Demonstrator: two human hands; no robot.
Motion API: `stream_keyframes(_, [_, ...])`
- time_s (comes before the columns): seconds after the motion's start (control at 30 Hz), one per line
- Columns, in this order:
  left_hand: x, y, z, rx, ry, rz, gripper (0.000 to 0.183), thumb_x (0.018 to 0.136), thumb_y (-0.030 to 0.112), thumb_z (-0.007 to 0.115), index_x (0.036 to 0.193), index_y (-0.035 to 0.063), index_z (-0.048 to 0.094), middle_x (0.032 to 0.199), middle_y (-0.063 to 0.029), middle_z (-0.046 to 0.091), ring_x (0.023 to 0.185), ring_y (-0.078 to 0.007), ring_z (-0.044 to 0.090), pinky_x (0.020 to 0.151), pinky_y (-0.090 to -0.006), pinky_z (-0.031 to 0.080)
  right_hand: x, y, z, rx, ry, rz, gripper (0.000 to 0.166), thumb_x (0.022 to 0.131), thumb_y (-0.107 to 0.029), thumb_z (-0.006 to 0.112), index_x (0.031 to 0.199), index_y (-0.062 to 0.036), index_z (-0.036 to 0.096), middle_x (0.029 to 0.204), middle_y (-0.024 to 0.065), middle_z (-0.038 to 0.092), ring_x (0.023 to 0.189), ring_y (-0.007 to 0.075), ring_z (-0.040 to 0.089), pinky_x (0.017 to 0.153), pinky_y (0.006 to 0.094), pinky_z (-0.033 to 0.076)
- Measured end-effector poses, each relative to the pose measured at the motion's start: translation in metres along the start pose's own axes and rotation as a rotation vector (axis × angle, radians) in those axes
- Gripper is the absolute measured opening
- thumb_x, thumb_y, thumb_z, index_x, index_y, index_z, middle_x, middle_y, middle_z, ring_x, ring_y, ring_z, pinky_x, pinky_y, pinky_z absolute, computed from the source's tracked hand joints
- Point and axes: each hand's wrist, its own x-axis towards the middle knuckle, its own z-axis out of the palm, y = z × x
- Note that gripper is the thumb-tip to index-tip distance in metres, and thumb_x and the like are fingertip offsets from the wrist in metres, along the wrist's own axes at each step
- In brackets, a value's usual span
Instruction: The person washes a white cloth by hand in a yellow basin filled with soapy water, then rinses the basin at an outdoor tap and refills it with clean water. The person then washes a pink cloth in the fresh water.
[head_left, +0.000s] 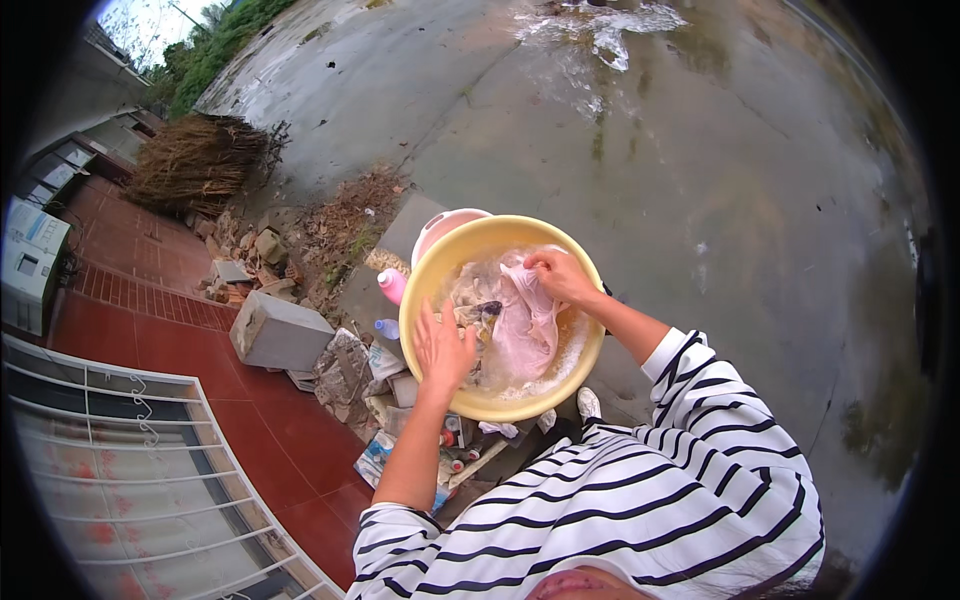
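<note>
A round yellow plastic basin (508, 410) holds cloudy, sudsy water with wet cloths in it. My right hand (559, 276) grips the upper edge of a pale pink cloth (531, 330), whose lower part hangs into the water. Over the basin's left side, my left hand (444, 341) is spread with its fingers apart and holds nothing. Patterned beige wet fabric (469, 289) lies between the hands, with a small dark piece of cloth (490, 307) beside the pink one. Foam lines the basin's lower right side.
Behind the basin is a pink tub (441, 225). Left of it stand a pink bottle (391, 285) and a small clear bottle with a blue tint (387, 328). A concrete block (279, 330), rubble (262, 259) and a brushwood bundle (196, 163) lie farther left. Wet concrete ground (675, 187) spreads right.
</note>
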Motion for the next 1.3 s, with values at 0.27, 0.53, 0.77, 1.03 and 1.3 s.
stream_keyframes(0.27, [0.028, 0.042, 0.073, -0.025, -0.507, -0.031, 0.078, 0.081, 0.026, 0.072, 0.144, 0.0041, 0.032, 0.131, -0.0237, 0.046, 0.123, -0.0406, 0.044, 0.102, -0.0482, 0.039, 0.019, 0.013, 0.043, -0.464, -0.187, 0.188, 0.056, 0.081, -0.028, 0.064, 0.133, -0.0106, 0.053, 0.115, 0.0212, 0.065, 0.106, 0.0389, 0.062, 0.096, 0.0443, 0.048])
stream_keyframes(0.53, [0.024, 0.010, 0.082, -1.354, -0.220, -0.698, 0.060, 0.098, 0.045, 0.047, 0.145, 0.0101, 0.033, 0.139, -0.0095, 0.047, 0.121, -0.0256, 0.050, 0.096, -0.0418, 0.045, 0.011, 0.030, 0.094, 0.209, 0.186, 0.165, 0.052, 0.087, -0.031, 0.061, 0.130, -0.0029, 0.053, 0.118, 0.0202, 0.064, 0.106, 0.0339, 0.062, 0.094, 0.0382, 0.047])
stream_keyframes(0.77, [0.047, -0.028, 0.143, -2.273, -0.399, -0.618, 0.051, 0.098, 0.054, 0.038, 0.118, 0.0119, 0.057, 0.110, -0.0088, 0.062, 0.102, -0.0260, 0.060, 0.085, -0.0440, 0.051, -0.042, -0.061, 0.096, 0.143, 0.094, -0.120, 0.045, 0.084, -0.037, 0.066, 0.120, -0.0106, 0.059, 0.105, 0.0195, 0.063, 0.098, 0.0381, 0.062, 0.085, 0.0438, 0.049])
stream_keyframes(1.03, [0.054, -0.026, 0.145, -2.363, -0.249, -0.462, 0.036, 0.098, 0.041, 0.039, 0.107, 0.0114, 0.057, 0.099, -0.0071, 0.061, 0.093, -0.0232, 0.060, 0.081, -0.0403, 0.052, -0.032, -0.079, 0.100, -0.189, 0.113, -0.282, 0.030, 0.090, -0.039, 0.056, 0.092, -0.0100, 0.065, 0.084, 0.0159, 0.066, 0.079, 0.0370, 0.064, 0.065, 0.0479, 0.050])
stream_keyframes(1.3, [0.048, 0.004, 0.077, -1.372, 0.063, -0.707, 0.037, 0.094, 0.029, 0.046, 0.118, 0.0029, 0.052, 0.110, -0.0173, 0.056, 0.105, -0.0301, 0.055, 0.095, -0.0437, 0.044, 0.025, -0.047, 0.074, -0.172, 0.034, 0.159, 0.036, 0.094, -0.039, 0.047, 0.102, -0.0096, 0.067, 0.092, 0.0272, 0.065, 0.088, 0.0449, 0.062, 0.082, 0.0538, 0.047])
